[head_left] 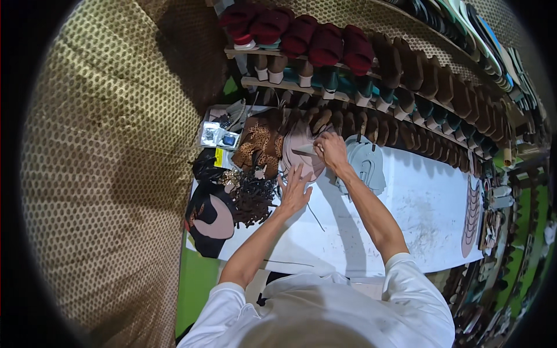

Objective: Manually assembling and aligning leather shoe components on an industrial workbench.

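A stack of dusty-pink curved shoe pieces (294, 133) lies at the back of the white work table (406, 197). My right hand (332, 152) is over the right side of the stack, its fingers closed on a thin, pale, pointed piece (304, 149); the exact kind is unclear. Resting against the stack's front edge, my left hand (295, 191) has its fingers spread and holds nothing. Light grey-blue cut shoe pieces (368, 165) are piled just right of my right hand. Leopard-print pieces (259, 142) lie to the left of the pink stack.
Dark brown strips (252, 200) heap up beside my left hand. Farther left are a black sheet with a pink piece (216, 217) on it and small packets (219, 137). Shelves of shoe lasts (429, 84) and dark red slippers (326, 44) border the table's back. Outlined pieces (471, 214) lie at the right end.
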A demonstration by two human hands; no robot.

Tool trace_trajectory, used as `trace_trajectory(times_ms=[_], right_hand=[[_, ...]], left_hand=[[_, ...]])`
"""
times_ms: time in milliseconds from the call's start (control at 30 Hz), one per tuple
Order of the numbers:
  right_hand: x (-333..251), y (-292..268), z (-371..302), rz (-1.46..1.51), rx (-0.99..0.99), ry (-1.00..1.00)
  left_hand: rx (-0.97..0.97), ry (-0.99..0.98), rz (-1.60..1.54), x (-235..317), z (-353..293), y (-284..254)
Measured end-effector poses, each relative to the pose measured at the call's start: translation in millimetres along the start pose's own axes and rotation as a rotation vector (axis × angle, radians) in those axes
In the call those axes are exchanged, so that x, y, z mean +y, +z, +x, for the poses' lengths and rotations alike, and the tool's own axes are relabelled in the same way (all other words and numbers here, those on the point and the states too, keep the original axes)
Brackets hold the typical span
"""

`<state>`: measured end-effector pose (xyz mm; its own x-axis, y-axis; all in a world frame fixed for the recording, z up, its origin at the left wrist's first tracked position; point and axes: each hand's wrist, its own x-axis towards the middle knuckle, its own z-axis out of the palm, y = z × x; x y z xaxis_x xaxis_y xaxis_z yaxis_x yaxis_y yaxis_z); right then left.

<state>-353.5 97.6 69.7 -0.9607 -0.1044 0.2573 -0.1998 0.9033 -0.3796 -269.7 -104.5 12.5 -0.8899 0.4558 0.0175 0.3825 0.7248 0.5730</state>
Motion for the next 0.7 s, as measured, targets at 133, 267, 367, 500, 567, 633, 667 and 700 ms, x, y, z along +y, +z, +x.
trace_trajectory(times_ms=[133,267,367,500,567,633,667,700], right_hand=[[0.3,-24.5,22.0,-0.056,-0.015,-0.017],[-4.6,-53.5,21.1,-0.019,0.113,-0.070],[-18.0,-79.2,1.5,0.003,0.131,-0.126],[-16.5,-107.5,-57.5,0.037,0.151,-0.098],[-1.4,-118.6,-98.5,0.017,0.128,-0.058],[2.4,-123.9,-138.6,0.057,0.143,-0.079],[3.4,-125.3,-163.0,0.064,0.143,-0.082],[2.6,-128.4,-189.1,0.075,0.113,-0.072]], left_hand=[[-0.141,-0.009,0.040,-5.4,35.8,1.3],[-0.059,-0.039,0.014,-1.7,42.8,4.2],[0.128,-0.077,-0.250,-3.5,37.1,8.5],[0.124,-0.098,-0.434,14.6,10.6,17.0],[0.014,-0.062,-0.252,31.5,-14.3,13.3],[-0.022,-0.026,-0.202,21.8,-51.3,19.8],[-0.047,0.014,-0.087,19.5,-70.3,25.3],[-0.072,0.054,0.027,18.0,-87.0,32.3]])
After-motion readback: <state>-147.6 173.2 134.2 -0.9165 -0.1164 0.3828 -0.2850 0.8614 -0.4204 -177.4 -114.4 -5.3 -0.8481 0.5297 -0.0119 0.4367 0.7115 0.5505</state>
